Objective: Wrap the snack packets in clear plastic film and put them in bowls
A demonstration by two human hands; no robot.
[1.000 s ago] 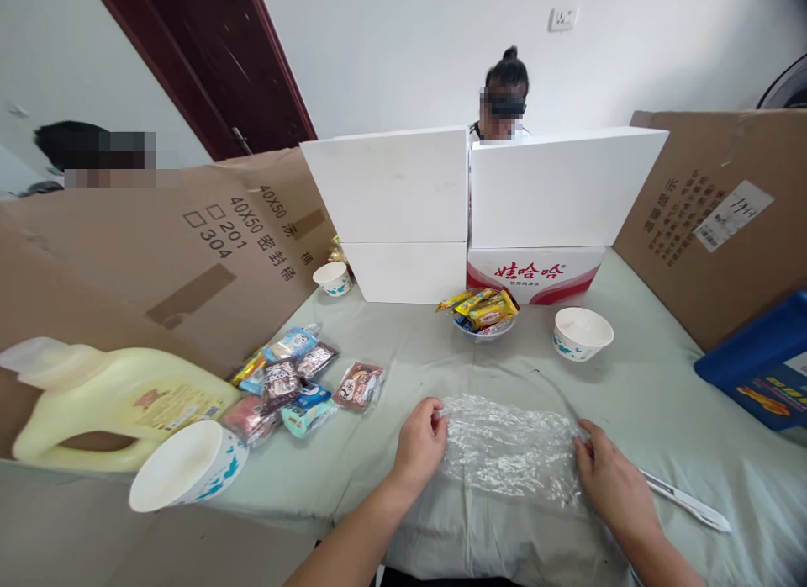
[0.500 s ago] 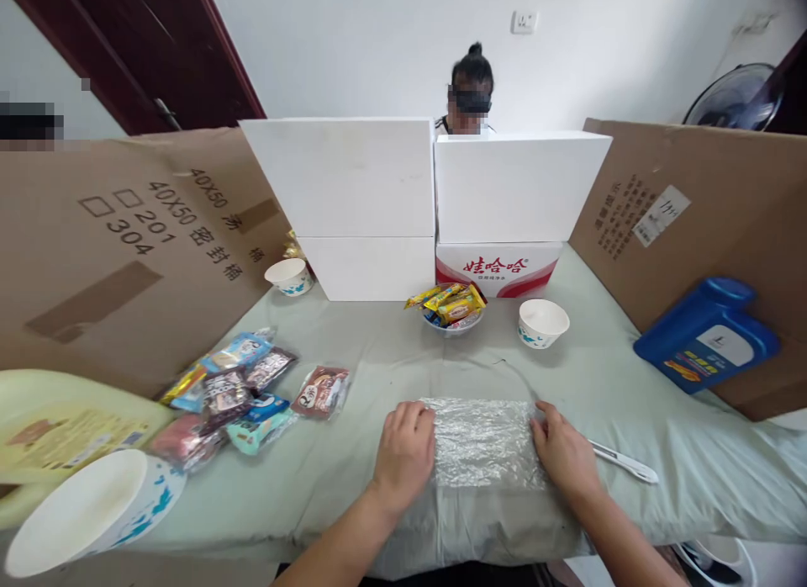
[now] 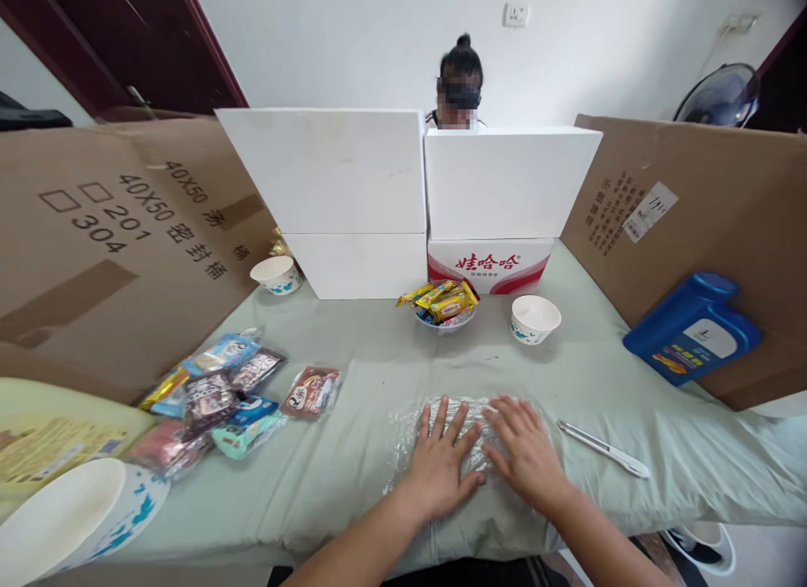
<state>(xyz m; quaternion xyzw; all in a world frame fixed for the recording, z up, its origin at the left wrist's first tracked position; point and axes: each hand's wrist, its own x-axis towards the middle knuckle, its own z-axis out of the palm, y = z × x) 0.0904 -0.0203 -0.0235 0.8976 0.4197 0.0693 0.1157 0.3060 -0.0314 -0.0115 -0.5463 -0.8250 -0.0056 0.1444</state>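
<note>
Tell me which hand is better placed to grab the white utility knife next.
Right. The right hand lies flat on the plastic wrap, nearer the utility knife on the cloth to its right; the left hand would probably have to cross over.

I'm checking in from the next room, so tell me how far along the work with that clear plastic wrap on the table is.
Done: the clear plastic wrap lies spread on the green cloth. In hand: the left hand and right hand press flat on it, fingers spread. Untouched: the white knife beside it, the loose snack packets and the bowl of snacks.
</note>
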